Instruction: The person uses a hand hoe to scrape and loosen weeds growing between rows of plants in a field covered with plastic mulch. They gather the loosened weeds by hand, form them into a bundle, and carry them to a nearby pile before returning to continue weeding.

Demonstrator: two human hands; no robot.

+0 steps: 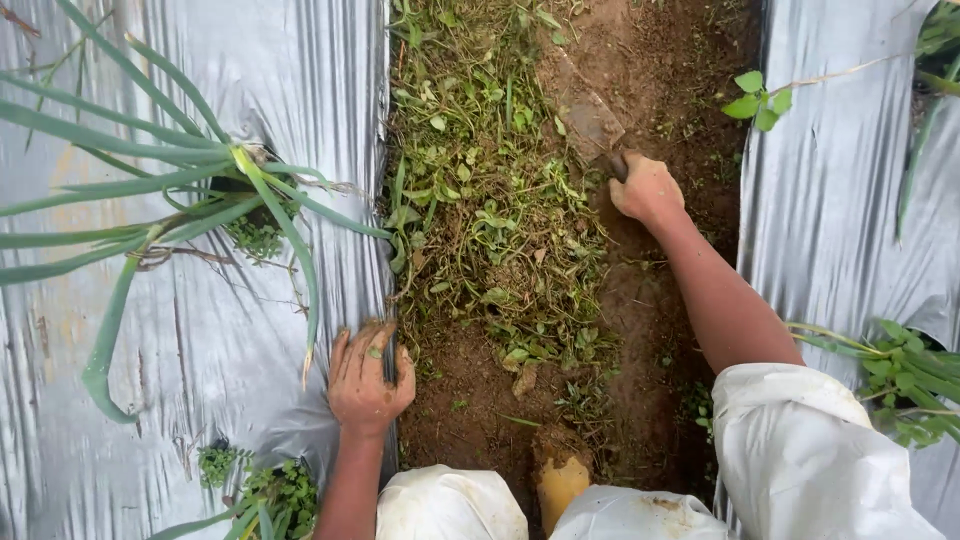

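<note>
The right hand is closed in a fist around the handle of a hoe, whose flat, earth-covered blade lies on the soil just above the hand. The left hand is half open, fingers bent, and rests flat on the edge of the silver plastic sheet, touching the soil beside it. Between both hands lies a heap of cut weeds on the brown path. An onion plant grows through the sheet, left of the weeds.
</note>
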